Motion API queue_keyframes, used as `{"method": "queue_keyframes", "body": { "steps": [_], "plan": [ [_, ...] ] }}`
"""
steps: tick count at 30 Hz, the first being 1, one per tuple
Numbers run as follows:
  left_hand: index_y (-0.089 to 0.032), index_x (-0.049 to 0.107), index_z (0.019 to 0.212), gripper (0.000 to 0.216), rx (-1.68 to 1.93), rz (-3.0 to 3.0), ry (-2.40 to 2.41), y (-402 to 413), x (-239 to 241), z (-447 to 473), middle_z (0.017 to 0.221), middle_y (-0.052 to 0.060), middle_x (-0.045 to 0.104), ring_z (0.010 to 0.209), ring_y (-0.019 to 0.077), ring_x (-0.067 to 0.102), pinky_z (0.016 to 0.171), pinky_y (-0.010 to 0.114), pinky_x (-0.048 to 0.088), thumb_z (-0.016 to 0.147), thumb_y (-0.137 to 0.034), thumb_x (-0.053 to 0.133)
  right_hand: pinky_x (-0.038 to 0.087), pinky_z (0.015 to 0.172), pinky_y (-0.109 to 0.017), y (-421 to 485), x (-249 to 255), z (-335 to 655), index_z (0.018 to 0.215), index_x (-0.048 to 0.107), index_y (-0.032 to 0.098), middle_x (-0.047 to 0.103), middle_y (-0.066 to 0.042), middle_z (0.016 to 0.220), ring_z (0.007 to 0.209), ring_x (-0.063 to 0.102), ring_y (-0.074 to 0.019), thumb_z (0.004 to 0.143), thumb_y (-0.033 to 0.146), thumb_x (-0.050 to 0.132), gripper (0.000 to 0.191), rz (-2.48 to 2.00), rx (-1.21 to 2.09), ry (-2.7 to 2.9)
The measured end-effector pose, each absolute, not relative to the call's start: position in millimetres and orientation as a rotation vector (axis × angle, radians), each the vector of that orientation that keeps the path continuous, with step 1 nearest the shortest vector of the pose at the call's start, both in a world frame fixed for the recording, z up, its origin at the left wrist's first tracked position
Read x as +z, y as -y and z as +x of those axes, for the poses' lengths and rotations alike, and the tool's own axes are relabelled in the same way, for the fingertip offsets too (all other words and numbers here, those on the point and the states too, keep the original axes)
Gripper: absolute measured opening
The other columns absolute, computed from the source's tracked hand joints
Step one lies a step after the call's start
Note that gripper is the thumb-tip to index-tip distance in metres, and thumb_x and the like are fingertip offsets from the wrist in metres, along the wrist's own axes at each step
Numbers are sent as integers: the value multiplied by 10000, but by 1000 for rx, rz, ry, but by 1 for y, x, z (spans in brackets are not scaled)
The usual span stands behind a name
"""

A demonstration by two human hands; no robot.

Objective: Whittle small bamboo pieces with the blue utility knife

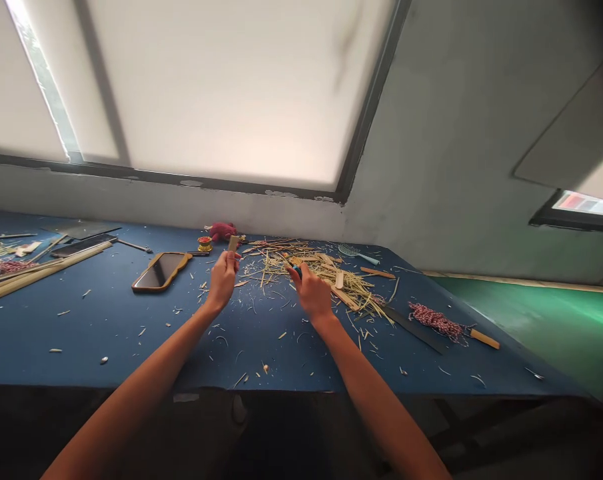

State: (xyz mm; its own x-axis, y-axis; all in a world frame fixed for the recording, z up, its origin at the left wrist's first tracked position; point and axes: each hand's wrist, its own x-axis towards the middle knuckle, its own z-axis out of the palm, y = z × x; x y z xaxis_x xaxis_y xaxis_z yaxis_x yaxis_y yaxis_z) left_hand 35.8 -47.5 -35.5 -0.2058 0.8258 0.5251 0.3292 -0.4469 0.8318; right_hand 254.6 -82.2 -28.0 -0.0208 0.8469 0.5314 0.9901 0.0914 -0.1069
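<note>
My left hand [223,277] is closed around a short, flat piece of bamboo [233,243] that sticks up from the fingers. To the right, my right hand [314,293] grips a small knife [296,270]; a bit of its blue handle shows, and its thin blade points up and left. The blade is apart from the bamboo piece. Both hands are above the blue table [261,333]. Beyond and beside my right hand lies a loose heap of pale bamboo shavings [351,283] with several flat slips in it.
A wood-framed phone or mirror [162,272] lies left of my hands. Behind are a red-topped tin [204,244] and a dark pink toy [222,231]. At right are a hairbrush [357,253], a dark blade [414,329] and a red-and-white cord bundle [437,321]. Bamboo poles [56,267] lie far left.
</note>
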Motion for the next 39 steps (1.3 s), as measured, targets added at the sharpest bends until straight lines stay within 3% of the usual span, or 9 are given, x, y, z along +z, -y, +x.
{"method": "queue_keyframes", "body": {
  "steps": [6,11,16,21,27,30,33,36,39],
  "plan": [
    [-176,601,1089,296,1146,2294,-1453,46,-68,52,940,81,603,900,207,542,809,311,418,929,-294,382,380,653,-265,79,-7,312,1131,520,167,670,-121,988,937,632,-243,911,371,456,306,-2121,-263,1916],
    [-190,562,1210,350,743,2406,-1627,47,-76,53,1109,122,552,1059,269,480,891,395,375,905,-190,392,396,632,-302,87,-12,366,986,599,153,660,-162,958,892,630,-304,841,415,520,310,-2303,-117,1941],
    [-273,490,1280,527,731,2244,-1680,56,-69,60,1253,103,489,1169,299,401,883,450,325,811,-47,407,392,630,-290,85,-16,371,947,612,190,663,-121,968,883,624,-281,758,299,587,219,-2291,-6,2031],
    [-262,519,1226,491,900,2156,-1657,63,-62,66,1243,85,517,1146,278,407,880,442,298,809,-37,390,391,677,-311,70,-17,360,866,626,173,655,-137,990,964,598,-319,644,165,645,223,-2189,71,2035],
    [-227,561,1148,368,1127,2124,-1506,64,-61,69,1188,84,557,1121,271,420,910,446,301,845,-86,407,399,562,-262,64,5,364,675,581,173,614,-26,610,605,603,-182,649,180,651,75,-1953,493,2002],
    [-199,567,1119,291,1189,2150,-1360,63,-64,70,1154,92,567,1112,264,430,942,442,324,868,-140,431,404,531,-248,68,12,361,697,554,177,575,-1,599,555,551,-134,693,341,680,207,-1771,705,1920],
    [-187,569,1100,239,1208,2109,-1128,63,-66,73,1107,100,579,1078,243,485,946,419,370,897,-249,460,346,469,-223,71,8,346,729,536,181,482,45,561,484,421,-75,641,454,745,355,-1461,1076,1632],
    [-187,573,1089,317,1114,1873,-877,68,-65,80,1024,98,621,974,218,571,892,403,439,913,-416,443,276,437,-209,73,-2,319,709,518,183,399,85,518,449,314,-44,574,454,803,416,-1204,1335,1405],
    [-168,579,1057,409,1040,1463,-683,76,-63,89,994,106,641,966,214,607,871,400,482,874,-519,476,253,434,-210,76,-11,287,659,475,191,397,92,494,437,308,-40,553,444,818,439,-1134,1347,1377]
  ]
}}
